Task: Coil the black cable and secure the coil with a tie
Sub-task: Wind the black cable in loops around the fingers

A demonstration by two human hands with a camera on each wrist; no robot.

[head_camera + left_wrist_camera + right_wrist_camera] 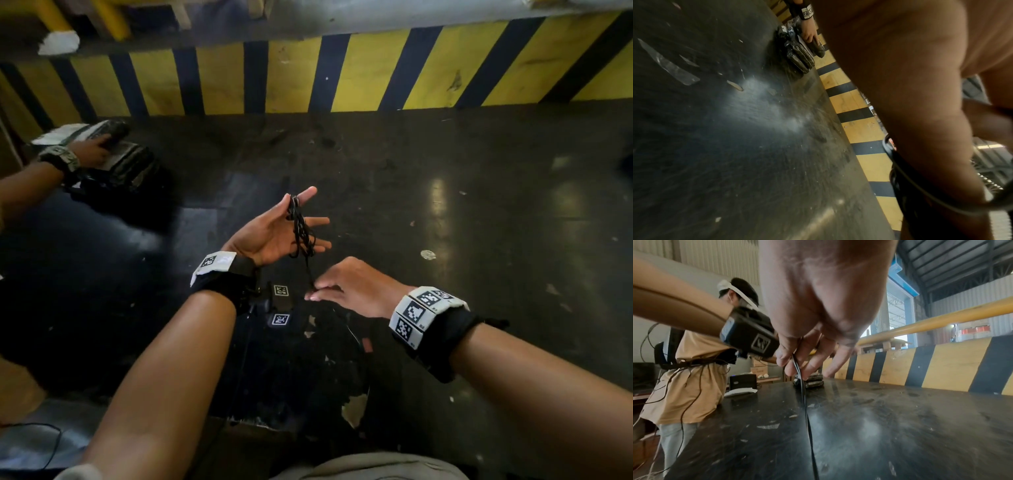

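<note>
Closest in, the right hand (346,287) pinches the loose tail of the thin black rubber-sheathed cable (301,233) just above the scuffed black tabletop (479,222). The left hand (274,233), palm up with fingers spread, carries the finished loops strung from forefinger to little finger. I'd judge the coiling well along; I see no tie yet.

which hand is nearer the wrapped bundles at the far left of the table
Left. The left hand is raised mid-table with the cable looped over its spread fingers, on the bundles' side. The right hand pinches the cable's tail further right, farther from them.
</note>
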